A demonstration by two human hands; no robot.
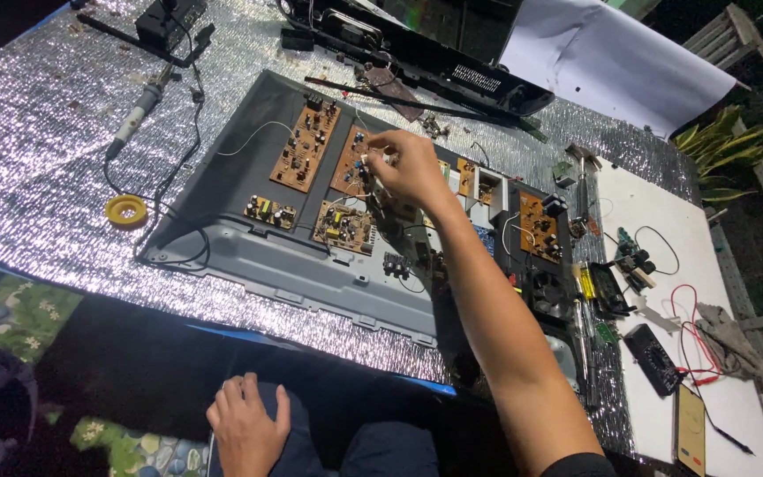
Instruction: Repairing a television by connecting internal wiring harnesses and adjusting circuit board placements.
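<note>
R hand (404, 168) pinched, prob. on white connector (380, 162) over circuit board (352, 161).

Soldering iron (139, 110) with dark cord, lying on the silver foil mat (37, 177) toward its far left edge; yellow ring-shaped spool (125, 210) just below it, near the mat's left side. Black flat housing (452, 62) along the far edge, white sheet (611, 62) beside it at the far right corner. On the white board (735, 406) at the right edge: black multimeter (653, 358) with red leads (691, 327), grey rag (730, 340), yellow-handled screwdriver (585, 283), flat phone (691, 428) at the near corner.
</note>
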